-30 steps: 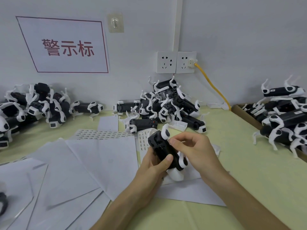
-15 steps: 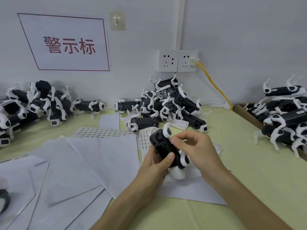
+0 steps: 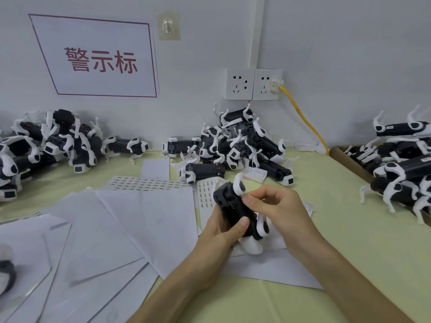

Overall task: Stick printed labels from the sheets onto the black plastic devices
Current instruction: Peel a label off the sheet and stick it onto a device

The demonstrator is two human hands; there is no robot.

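Note:
A black plastic device with white legs [image 3: 231, 206] is held tilted above the papers at the table's middle. My left hand [image 3: 221, 231] grips it from below, thumb across its side. My right hand [image 3: 277, 206] has its fingers curled, and the thumb and forefinger tips press on the device's upper side near a white leg; whether a label is under them is hidden. A label sheet with printed rows [image 3: 149, 183] lies behind the papers, and a second one [image 3: 205, 192] curls just behind the device.
Piles of the same black-and-white devices sit at the back left [image 3: 53, 145], back centre [image 3: 235, 148] and in a cardboard box on the right [image 3: 403, 166]. Blank white backing sheets [image 3: 116, 229] cover the left of the yellow-green table [image 3: 338, 217]. A yellow cable [image 3: 303, 120] hangs from the wall socket.
Both hands hold the device in nearly the same place. My right fingertips have shifted slightly along its upper side. The view has tipped down a little.

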